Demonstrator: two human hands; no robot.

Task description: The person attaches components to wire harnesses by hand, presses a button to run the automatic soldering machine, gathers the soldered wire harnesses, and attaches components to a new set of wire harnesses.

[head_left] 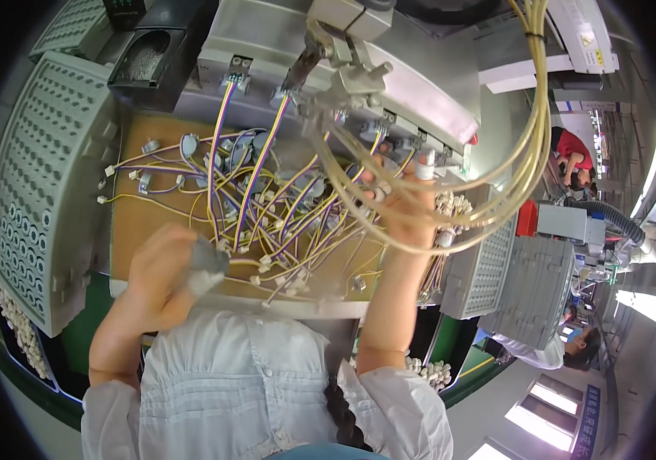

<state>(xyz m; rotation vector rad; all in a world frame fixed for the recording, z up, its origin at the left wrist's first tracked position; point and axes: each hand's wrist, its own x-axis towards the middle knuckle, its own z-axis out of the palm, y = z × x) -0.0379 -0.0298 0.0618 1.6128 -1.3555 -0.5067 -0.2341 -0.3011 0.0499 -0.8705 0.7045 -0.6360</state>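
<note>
My left hand (157, 272) is over the near left of the brown work board (140, 222), blurred, its fingers curled together. Grey and white coverings (207, 264) show at its fingertips; what they pinch cannot be made out. Farther right, my right hand (408, 207) reaches to the machine's front edge behind clear yellowish tubes (420, 249). Its fingers are bent in, one wearing a white fingertip cover (424, 165); anything between them is hidden. Between the hands lies a tangle of small round metal motors (190, 144) with coloured wires (259, 172) and white connectors (295, 285).
Wire ends sit in clamps (237, 75) along the machine front (266, 38). A metal fixture (351, 80) overhangs the board. Grey trays (52, 184) stand on the left, another tray (477, 268) on the right. A black bin (144, 65) is at the back left. Other people (573, 157) are off right.
</note>
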